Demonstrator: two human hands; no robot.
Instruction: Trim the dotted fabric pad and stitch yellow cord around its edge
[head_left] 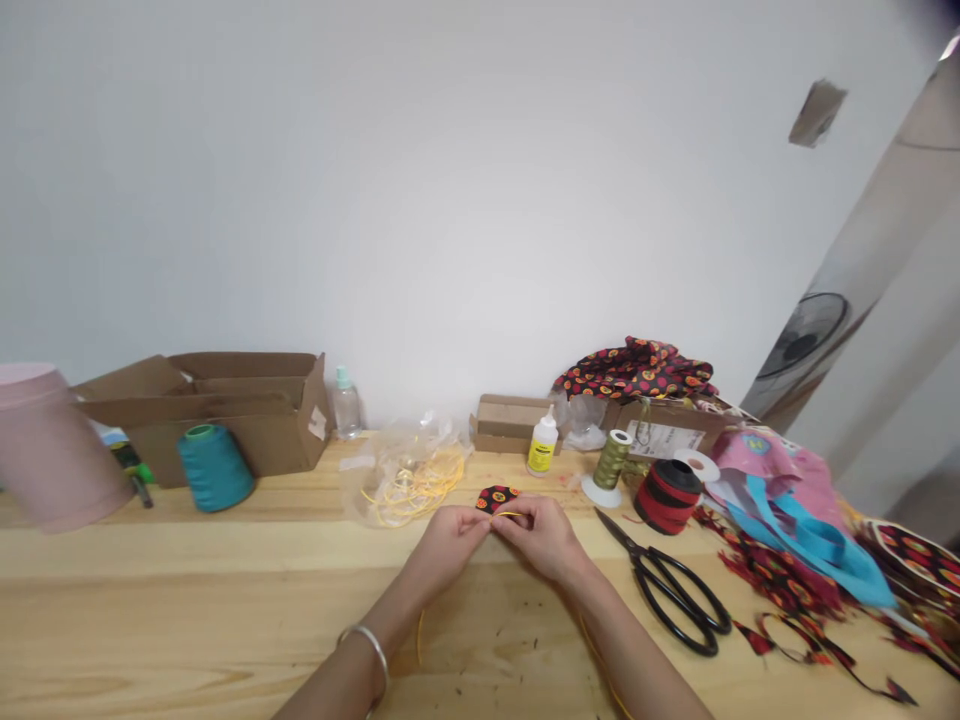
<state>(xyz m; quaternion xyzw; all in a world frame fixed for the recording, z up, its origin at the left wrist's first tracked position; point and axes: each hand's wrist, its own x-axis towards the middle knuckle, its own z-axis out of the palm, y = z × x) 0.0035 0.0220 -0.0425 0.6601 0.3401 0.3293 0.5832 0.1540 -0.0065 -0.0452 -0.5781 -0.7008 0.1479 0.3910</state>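
My left hand [448,545] and my right hand [544,535] meet above the middle of the table, fingertips nearly together. Both pinch a thin yellow cord [508,514]; its loose ends trail down past my left hand and along my right forearm. Just beyond the fingertips shows a small piece of dark fabric with red and orange round prints [496,497], partly hidden by my fingers. Whether the cord is tied to the fabric is hidden. Black-handled scissors [675,590] lie to the right of my right hand, their tips toward the back.
Behind my hands sit a plastic bag of yellow cord [420,480], a glue bottle [542,445] and a small cardboard box [495,440]. Left are a teal thread cone [215,468] and a larger box [255,430]. Right are a green spool [613,460], a red-black roll [667,497] and fabric scraps [787,570].
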